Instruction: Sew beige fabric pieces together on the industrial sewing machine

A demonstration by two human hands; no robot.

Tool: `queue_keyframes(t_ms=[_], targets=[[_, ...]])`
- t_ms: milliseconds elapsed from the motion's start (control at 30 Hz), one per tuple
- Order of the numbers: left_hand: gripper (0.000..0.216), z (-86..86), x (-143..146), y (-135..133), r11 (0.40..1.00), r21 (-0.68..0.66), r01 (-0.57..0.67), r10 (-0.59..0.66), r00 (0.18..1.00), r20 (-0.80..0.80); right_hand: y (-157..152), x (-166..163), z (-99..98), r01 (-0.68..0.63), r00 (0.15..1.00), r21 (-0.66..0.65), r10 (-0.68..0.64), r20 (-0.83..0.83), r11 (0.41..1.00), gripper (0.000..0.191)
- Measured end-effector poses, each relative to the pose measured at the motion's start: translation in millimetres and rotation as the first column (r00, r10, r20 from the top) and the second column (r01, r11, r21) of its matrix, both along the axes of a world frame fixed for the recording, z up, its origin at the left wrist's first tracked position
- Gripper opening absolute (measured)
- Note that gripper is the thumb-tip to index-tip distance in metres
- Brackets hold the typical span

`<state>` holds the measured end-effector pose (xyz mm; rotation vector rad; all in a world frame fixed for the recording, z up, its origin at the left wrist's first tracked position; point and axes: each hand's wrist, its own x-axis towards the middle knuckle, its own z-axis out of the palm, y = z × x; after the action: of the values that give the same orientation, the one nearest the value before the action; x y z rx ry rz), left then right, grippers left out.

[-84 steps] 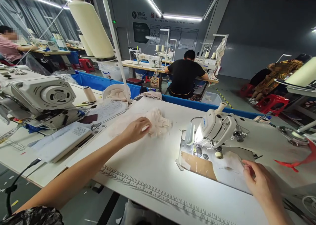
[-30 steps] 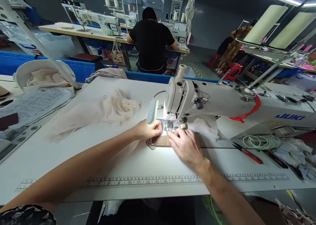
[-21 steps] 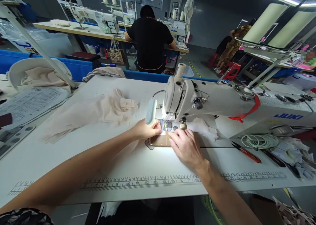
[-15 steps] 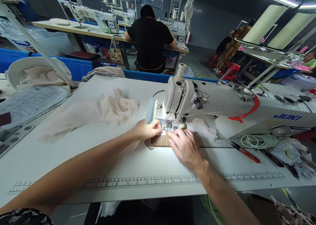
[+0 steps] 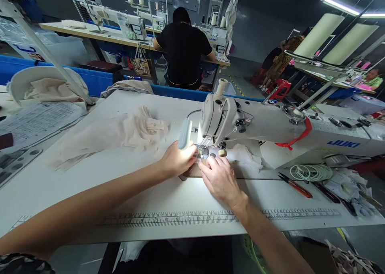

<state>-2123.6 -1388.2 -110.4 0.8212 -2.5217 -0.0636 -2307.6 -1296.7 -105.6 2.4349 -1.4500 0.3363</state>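
My left hand (image 5: 178,161) sits curled at the needle of the white JUKI sewing machine (image 5: 270,125), just under its lamp (image 5: 184,134). Its fingertips are pinched by the presser foot (image 5: 201,153). From the right, my right hand (image 5: 219,178) meets it, fingers bent and pressed together on the brown plate (image 5: 192,170). Whatever the fingertips hold is hidden or too small to name. A crumpled white fabric piece (image 5: 245,158) lies just right of the needle, beyond my right hand. A heap of beige fabric (image 5: 120,134) lies to the left on the white table (image 5: 144,194).
Red-handled snips (image 5: 296,185), a coil of pale cord (image 5: 311,172) and scraps lie to the right. A printed ruler (image 5: 180,218) runs along the front edge. Papers (image 5: 33,119) and a bowl of fabric (image 5: 45,90) are far left. A person in black (image 5: 183,49) sits behind.
My left hand left the beige fabric heap and came to the needle. My right hand slid left over the brown plate, and in the last half second both hands closed in together.
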Motion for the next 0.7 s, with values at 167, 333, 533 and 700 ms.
queue_keyframes(t_ms=[167, 333, 533, 700], targets=[[0.028, 1.6, 9, 36, 0.950, -0.240, 0.201, -0.182, 0.978, 0.098, 1, 4, 3.5, 0.002, 1.000, 0.023, -0.002, -0.012, 1.000, 0.024], [0.033, -9.8, 12, 47, 0.943, -0.281, 0.180, -0.148, 0.981, 0.129, 3, 5, 4.3, 0.006, 1.000, 0.047, -0.006, 0.004, 0.999, 0.030], [0.038, -12.2, 10, 35, 0.935, -0.312, 0.169, -0.107, 0.972, 0.207, -3, -5, -2.1, 0.070, 0.991, -0.020, -0.068, 0.115, 0.997, 0.028], [0.040, -12.9, 7, 22, 0.949, -0.261, 0.179, -0.110, 0.960, 0.259, -10, -16, -7.2, 0.121, 0.983, -0.085, -0.108, 0.152, 0.989, 0.028]])
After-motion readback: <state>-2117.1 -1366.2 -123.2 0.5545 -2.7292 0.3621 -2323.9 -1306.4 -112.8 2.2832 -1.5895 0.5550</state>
